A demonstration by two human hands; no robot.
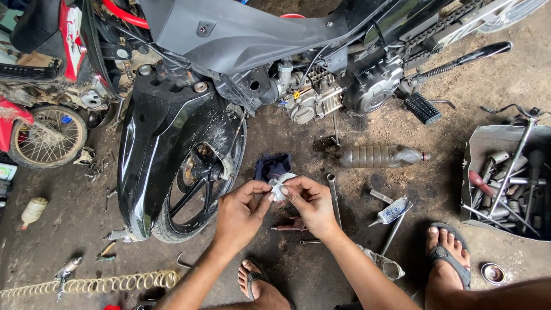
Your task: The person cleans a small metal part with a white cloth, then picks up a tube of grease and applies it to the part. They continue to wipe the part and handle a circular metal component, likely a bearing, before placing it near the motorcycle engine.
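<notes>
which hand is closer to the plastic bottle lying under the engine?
Right. The right hand sits below-left of the plastic bottle; the left hand is farther left, by the front wheel.

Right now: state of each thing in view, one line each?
left hand: pinching small white part
right hand: pinching same part
small white part: held off ground
plastic bottle: lying on side
toolbox: open, full of tools
front wheel: mounted, on ground
</notes>
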